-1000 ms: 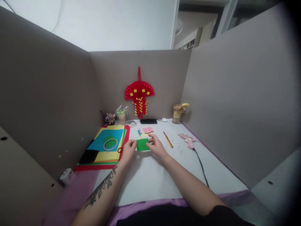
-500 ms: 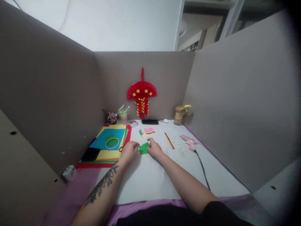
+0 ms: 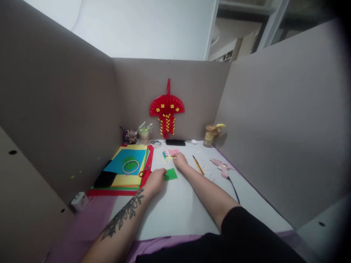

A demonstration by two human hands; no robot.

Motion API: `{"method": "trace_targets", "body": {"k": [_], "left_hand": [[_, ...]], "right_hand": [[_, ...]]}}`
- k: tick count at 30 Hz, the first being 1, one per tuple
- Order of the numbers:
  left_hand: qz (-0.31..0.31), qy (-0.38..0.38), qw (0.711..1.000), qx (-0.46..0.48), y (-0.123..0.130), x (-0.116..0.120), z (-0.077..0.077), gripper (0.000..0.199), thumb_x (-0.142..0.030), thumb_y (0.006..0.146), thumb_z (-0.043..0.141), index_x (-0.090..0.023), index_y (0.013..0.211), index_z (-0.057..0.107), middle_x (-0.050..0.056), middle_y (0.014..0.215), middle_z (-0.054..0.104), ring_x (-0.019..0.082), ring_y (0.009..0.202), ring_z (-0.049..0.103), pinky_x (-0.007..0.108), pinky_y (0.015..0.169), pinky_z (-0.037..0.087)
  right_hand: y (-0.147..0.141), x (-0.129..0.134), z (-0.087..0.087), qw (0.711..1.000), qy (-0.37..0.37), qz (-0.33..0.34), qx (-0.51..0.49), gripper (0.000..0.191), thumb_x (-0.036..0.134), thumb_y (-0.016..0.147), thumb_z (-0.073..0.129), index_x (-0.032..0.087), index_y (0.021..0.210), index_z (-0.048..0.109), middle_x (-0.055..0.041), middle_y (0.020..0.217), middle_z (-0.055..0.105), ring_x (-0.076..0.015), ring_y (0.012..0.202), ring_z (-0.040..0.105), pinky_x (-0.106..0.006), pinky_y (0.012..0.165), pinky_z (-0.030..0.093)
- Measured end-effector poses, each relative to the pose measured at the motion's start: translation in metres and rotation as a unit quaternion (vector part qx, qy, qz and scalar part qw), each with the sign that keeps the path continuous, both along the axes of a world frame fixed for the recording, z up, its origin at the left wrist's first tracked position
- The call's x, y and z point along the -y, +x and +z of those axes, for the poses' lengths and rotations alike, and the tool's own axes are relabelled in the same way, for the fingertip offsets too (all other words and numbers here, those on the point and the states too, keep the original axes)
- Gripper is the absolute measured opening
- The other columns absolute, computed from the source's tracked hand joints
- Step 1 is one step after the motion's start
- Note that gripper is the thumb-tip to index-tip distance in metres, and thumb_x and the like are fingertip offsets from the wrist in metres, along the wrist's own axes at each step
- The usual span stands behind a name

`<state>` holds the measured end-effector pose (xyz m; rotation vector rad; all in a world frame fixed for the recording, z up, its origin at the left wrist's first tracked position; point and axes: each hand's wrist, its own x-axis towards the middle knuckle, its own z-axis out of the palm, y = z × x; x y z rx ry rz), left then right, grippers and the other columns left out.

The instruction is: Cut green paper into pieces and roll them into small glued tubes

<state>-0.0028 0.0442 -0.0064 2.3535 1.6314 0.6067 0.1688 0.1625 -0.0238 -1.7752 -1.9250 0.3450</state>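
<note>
A small green paper piece (image 3: pixel 171 174) is pinched at its left edge by my left hand (image 3: pixel 157 179), low over the white table sheet. My right hand (image 3: pixel 180 160) has its fingertips at the small yellow strips (image 3: pixel 170 158), just below a row of pink pieces (image 3: pixel 173 151); whether it grips a strip is too small to tell. A teal piece (image 3: pixel 164 155) lies left of the yellow strips. Red-handled scissors (image 3: pixel 142 174) rest beside my left hand, partly on the coloured paper stack.
At left are stacked coloured papers (image 3: pixel 117 162) with a white ring (image 3: pixel 131 161). Right of my right hand lie a yellow cutter (image 3: pixel 197 165) and a pink glue gun (image 3: pixel 224 170) with its cord. Cups, a phone (image 3: pixel 175 142) and tape rolls line the back.
My right hand has let go of the green paper and reached forward to the yellow strips. My left hand now holds the paper alone.
</note>
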Motion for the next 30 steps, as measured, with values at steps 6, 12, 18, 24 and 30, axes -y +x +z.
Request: {"method": "trace_targets", "body": {"k": [6, 12, 18, 24, 30], "left_hand": [[0.028, 0.013, 0.998, 0.050, -0.005, -0.001, 0.008, 0.026, -0.011, 0.080, 0.038, -0.018, 0.094, 0.059, 0.008, 0.094, 0.064, 0.020, 0.089, 0.056, 0.027, 0.077, 0.039], [0.028, 0.025, 0.999, 0.030, -0.004, -0.002, 0.006, 0.028, -0.012, 0.078, 0.040, -0.018, 0.093, 0.063, 0.010, 0.094, 0.065, 0.022, 0.091, 0.056, 0.029, 0.080, 0.039], [0.050, -0.004, 0.999, 0.015, -0.003, 0.000, 0.005, 0.028, -0.018, 0.082, 0.040, -0.019, 0.099, 0.062, 0.012, 0.088, 0.065, 0.023, 0.085, 0.058, 0.029, 0.073, 0.039], [0.073, -0.039, 0.996, 0.024, 0.005, 0.006, 0.004, 0.032, -0.024, 0.084, 0.038, -0.018, 0.112, 0.054, 0.012, 0.080, 0.065, 0.023, 0.074, 0.061, 0.028, 0.063, 0.038], [0.058, -0.052, 0.966, 0.245, 0.009, 0.001, 0.001, 0.027, -0.026, 0.078, 0.050, -0.017, 0.103, 0.057, 0.005, 0.071, 0.063, 0.018, 0.068, 0.058, 0.025, 0.061, 0.038]], "right_hand": [[-0.015, -0.030, -0.004, 0.999, -0.046, -0.006, 0.015, 0.025, 0.016, 0.071, 0.058, 0.015, 0.094, 0.067, -0.0163, 0.108, 0.058, -0.0270, 0.104, 0.051, -0.034, 0.085, 0.038], [-0.002, -0.039, -0.003, 0.998, -0.068, -0.006, -0.004, 0.012, 0.013, 0.065, 0.061, 0.013, 0.076, 0.066, -0.0124, 0.083, 0.065, -0.0223, 0.080, 0.058, -0.028, 0.070, 0.040], [0.022, -0.030, -0.001, 0.997, -0.023, 0.007, -0.067, 0.012, 0.016, 0.068, 0.056, 0.015, 0.075, 0.066, -0.0038, 0.074, 0.066, -0.0153, 0.069, 0.056, -0.023, 0.063, 0.038], [0.040, -0.019, 0.006, 0.991, 0.023, -0.011, -0.132, 0.019, 0.017, 0.070, 0.051, 0.015, 0.081, 0.066, -0.0050, 0.080, 0.067, -0.0163, 0.075, 0.057, -0.024, 0.068, 0.040], [0.027, 0.030, 0.023, 0.965, 0.034, 0.048, -0.255, 0.023, 0.021, 0.069, 0.049, 0.014, 0.087, 0.063, -0.0034, 0.077, 0.065, -0.0142, 0.069, 0.057, -0.023, 0.063, 0.043]]}}
